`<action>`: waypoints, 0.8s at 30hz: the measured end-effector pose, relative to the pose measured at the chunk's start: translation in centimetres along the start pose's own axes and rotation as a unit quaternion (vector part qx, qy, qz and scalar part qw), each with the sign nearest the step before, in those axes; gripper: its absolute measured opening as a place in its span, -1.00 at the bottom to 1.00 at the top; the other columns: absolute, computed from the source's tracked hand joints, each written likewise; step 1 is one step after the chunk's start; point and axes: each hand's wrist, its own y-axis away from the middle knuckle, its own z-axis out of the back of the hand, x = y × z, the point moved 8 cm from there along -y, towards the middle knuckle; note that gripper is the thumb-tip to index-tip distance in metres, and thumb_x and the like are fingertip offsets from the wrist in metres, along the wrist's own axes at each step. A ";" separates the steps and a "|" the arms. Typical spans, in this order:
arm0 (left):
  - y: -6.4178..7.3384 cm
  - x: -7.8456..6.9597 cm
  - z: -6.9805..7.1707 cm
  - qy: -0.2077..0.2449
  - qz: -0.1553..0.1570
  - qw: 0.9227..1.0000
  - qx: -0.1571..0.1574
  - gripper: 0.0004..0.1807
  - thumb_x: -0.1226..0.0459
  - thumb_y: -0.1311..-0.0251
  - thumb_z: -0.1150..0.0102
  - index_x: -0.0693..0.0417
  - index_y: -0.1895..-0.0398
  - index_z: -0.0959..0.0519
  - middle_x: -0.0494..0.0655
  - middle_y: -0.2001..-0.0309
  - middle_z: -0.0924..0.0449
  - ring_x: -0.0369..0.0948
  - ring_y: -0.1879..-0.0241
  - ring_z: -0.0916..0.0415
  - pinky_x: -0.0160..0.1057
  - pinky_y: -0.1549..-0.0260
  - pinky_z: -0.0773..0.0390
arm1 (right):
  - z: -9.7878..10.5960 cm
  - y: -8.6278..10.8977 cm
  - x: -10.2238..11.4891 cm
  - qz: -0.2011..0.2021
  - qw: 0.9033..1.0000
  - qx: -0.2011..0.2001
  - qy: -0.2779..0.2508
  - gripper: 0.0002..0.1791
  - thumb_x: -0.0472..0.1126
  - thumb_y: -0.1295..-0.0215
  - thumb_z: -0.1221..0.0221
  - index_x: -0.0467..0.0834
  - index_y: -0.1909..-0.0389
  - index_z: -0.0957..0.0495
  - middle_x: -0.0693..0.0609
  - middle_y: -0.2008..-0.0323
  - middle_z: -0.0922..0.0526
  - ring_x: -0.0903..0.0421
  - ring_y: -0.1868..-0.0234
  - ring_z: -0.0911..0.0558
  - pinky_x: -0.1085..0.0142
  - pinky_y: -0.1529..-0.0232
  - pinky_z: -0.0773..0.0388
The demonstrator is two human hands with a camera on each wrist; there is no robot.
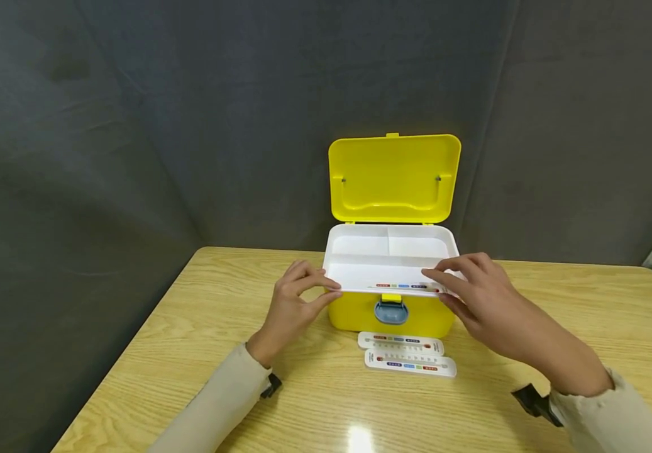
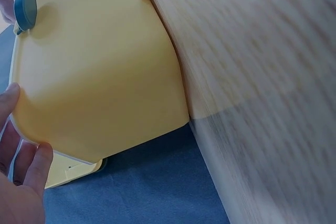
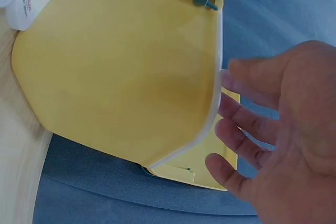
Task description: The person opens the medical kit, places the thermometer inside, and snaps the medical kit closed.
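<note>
Lying inside the white tray (image 1: 354,269), in the long front compartment, close along the near wall: the tray thermometer (image 1: 403,286), white with a coloured strip. Long axis running left to right, parallel to the front edge of the yellow box (image 1: 354,314); red bulb end pointing right, toward the right hand (image 1: 475,292); coloured strip along the far side. Near edge partly hidden by the rim.

With the right hand, grip loose and closed round nothing: index finger over the compartment, thumb low by the front rim, a gap between the two, other fingers spread. Perhaps touching the rim or the tray thermometer's right end with the thumb, hard to tell from above. With the left hand (image 1: 297,292), pinching the front left corner of the yellow box at the rim, between thumb and fingers.

Just in front of the box, on the wooden table (image 1: 167,340): the farther thermometer (image 1: 396,343) and the nearer thermometer (image 1: 410,363), just beside each other, long axes also running left to right. Pointing opposite ways: red bulb to the right on the farther, to the left on the nearer.

On the box front, a blue-grey latch (image 1: 392,313). Behind, the yellow lid (image 1: 393,170), raised. Beyond, dark cloth (image 1: 246,94).
</note>
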 end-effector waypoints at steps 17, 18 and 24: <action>-0.1 -0.1 -0.1 0.007 0.007 1.000 0.000 -0.90 0.35 -0.01 -0.49 0.07 0.37 -0.78 -0.01 0.43 -0.52 -0.18 0.23 -0.48 -0.21 -0.16 -0.59 | -1.1 3.4 3.3 0.096 0.995 -0.025 0.017 -0.47 0.24 -0.53 0.18 0.03 -0.03 -0.65 0.18 0.13 -0.64 0.17 0.13 -0.57 0.17 0.15 -0.60; -0.1 -0.1 -0.1 0.009 0.009 1.000 0.001 -0.90 0.36 -0.01 -0.49 0.08 0.36 -0.78 0.01 0.42 -0.52 -0.18 0.23 -0.47 -0.22 -0.16 -0.59 | -1.6 3.5 3.5 0.101 0.995 -0.018 0.018 -0.57 0.22 -0.49 0.01 0.04 -0.01 -0.66 0.21 0.15 -0.65 0.19 0.15 -0.57 0.20 0.16 -0.61; 0.0 0.2 -0.1 0.014 0.012 1.000 0.001 -0.90 0.36 -0.02 -0.49 0.07 0.36 -0.78 -0.07 0.42 -0.50 -0.18 0.22 -0.47 -0.23 -0.17 -0.58 | -5.0 4.3 3.9 0.107 0.992 0.060 0.019 -0.55 -0.03 0.04 -0.52 0.05 0.08 -0.68 0.24 0.20 -0.67 0.23 0.21 -0.58 0.19 0.19 -0.62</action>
